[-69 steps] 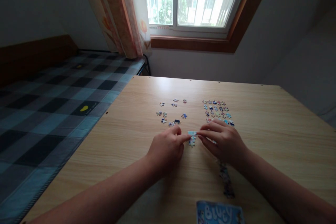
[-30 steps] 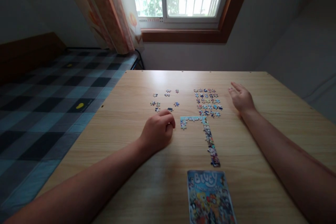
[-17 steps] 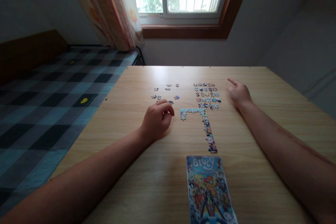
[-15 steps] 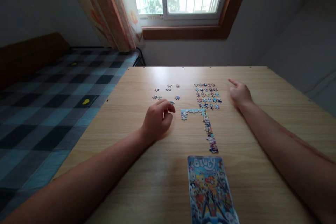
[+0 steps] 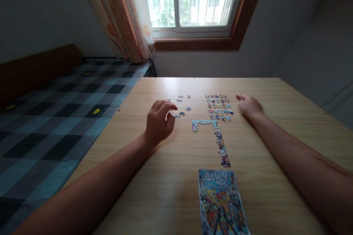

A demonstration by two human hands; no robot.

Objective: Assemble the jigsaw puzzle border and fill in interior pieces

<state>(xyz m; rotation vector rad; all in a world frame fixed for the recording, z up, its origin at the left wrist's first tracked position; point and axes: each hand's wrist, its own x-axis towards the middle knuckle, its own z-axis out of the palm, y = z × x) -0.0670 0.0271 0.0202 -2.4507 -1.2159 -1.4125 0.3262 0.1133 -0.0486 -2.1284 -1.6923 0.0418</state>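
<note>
My left hand (image 5: 160, 123) hovers just left of the loose puzzle pieces (image 5: 180, 114), thumb and index finger apart, nothing visible between them. It hides some pieces behind its fingers. To the right of the sorted puzzle pieces (image 5: 219, 106), my right hand (image 5: 249, 106) rests on the table, index finger stretched toward them and the other fingers curled. No piece shows in it. A joined strip of puzzle edge (image 5: 220, 141) runs toward me from the sorted group, its short top row turning left and ending in a small corner.
A Bluey picture sheet (image 5: 220, 202) lies on the wooden table (image 5: 132, 198) at the near edge. Left of the table stands a bed (image 5: 63, 114) with a checked cover. Beyond the far edge are a curtain (image 5: 121, 18) and a barred window (image 5: 204, 0).
My left hand has shifted left and its thumb and index finger have spread, uncovering pieces to its right. The right hand moved slightly toward the sorted pieces. The view has tilted up a little.
</note>
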